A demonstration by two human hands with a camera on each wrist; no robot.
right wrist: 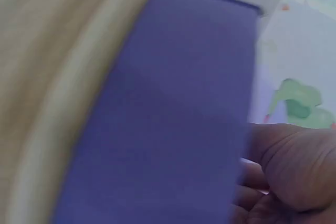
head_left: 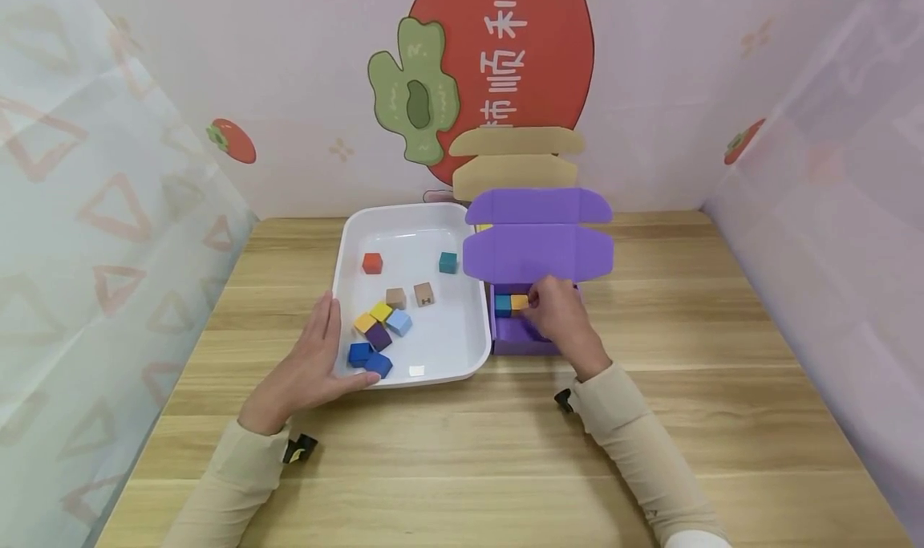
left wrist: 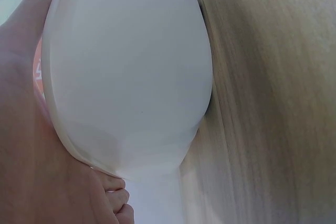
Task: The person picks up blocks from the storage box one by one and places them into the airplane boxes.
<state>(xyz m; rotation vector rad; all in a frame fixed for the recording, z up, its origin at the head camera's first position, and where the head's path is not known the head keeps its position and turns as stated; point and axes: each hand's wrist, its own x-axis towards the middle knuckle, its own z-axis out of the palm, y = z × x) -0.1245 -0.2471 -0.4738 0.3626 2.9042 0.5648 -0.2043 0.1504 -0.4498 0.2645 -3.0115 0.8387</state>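
Orange block [head_left: 519, 302] sits in the purple box [head_left: 525, 345], just left of the nearer right hand [head_left: 565, 317], hold can't tell; left hand [head_left: 306, 367] spread against white tray [head_left: 440, 363].

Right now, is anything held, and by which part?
The left hand rests against the white tray at its near left corner; whether the right hand holds anything is hidden.

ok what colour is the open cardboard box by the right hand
Purple; the open cardboard box shows best in the head view.
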